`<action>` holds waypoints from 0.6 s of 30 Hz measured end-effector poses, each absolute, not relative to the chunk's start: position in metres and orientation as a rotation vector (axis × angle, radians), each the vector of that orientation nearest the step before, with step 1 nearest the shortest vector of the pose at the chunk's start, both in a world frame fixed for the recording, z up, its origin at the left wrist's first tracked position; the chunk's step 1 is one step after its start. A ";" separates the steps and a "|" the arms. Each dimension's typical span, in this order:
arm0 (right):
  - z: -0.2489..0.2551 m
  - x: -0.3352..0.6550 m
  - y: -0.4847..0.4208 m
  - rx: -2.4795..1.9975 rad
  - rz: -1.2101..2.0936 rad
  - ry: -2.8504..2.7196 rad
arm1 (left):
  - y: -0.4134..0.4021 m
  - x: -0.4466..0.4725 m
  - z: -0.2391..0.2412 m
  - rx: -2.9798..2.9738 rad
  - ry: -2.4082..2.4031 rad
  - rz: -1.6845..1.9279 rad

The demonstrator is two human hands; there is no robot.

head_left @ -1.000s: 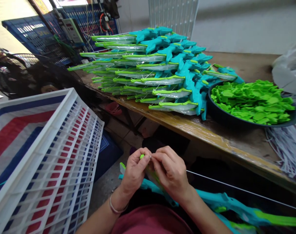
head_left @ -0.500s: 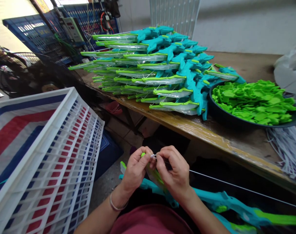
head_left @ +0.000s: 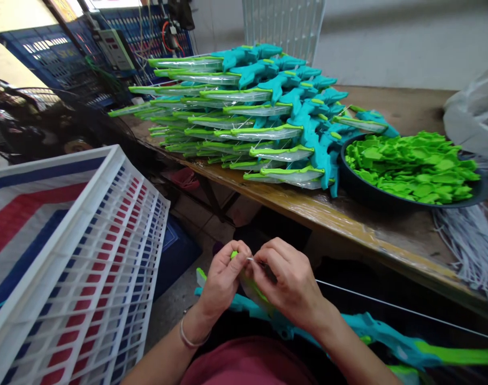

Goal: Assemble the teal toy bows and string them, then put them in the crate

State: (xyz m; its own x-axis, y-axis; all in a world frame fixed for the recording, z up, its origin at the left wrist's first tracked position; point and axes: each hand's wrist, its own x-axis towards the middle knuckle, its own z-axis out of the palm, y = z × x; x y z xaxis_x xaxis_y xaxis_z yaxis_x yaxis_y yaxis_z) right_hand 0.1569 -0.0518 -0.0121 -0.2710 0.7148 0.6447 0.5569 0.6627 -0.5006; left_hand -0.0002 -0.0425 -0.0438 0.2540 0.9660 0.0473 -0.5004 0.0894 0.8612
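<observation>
Just above my lap, my left hand (head_left: pixel 221 279) is closed on the green limb tip (head_left: pixel 234 254) of a teal-and-green toy crossbow (head_left: pixel 362 323). My right hand (head_left: pixel 289 280) pinches the end of a white cord (head_left: pixel 388 303) close against that tip. The two hands nearly touch, and the fingers partly hide the cord's end there. Out past my right wrist, the cord runs taut toward the right edge. The toy's teal body lies across my lap under both forearms, and my right arm covers part of it.
A stack of similar toys (head_left: pixel 268 101) stands on the wooden table (head_left: pixel 348 224). Right of it are a black basin (head_left: pixel 348 179) of green pieces and a bundle of white cords (head_left: pixel 464 240). A white plastic crate (head_left: pixel 115 160) with a striped liner stands at left.
My right hand has moved slightly left, closer to my left fingers, and less of the white cord's loop shows between them. The whole view has shifted a little.
</observation>
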 end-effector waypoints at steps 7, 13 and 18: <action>-0.004 0.173 -0.058 -1.031 0.163 -1.982 | -0.040 0.009 -0.033 0.987 0.489 1.177; -0.002 0.182 -0.060 -1.080 0.044 -2.042 | -0.039 0.015 -0.029 1.027 0.461 1.168; 0.004 0.195 -0.062 -1.150 -0.013 -2.173 | -0.038 0.017 -0.027 1.029 0.450 1.156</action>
State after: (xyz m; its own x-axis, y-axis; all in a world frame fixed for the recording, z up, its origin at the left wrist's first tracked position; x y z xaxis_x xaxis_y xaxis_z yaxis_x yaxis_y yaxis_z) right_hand 0.1950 -0.0617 0.0038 -0.3869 0.7307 0.5625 0.7374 0.6114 -0.2870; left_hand 0.0169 -0.0382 -0.0273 0.3835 0.9021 0.1981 -0.5313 0.0401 0.8462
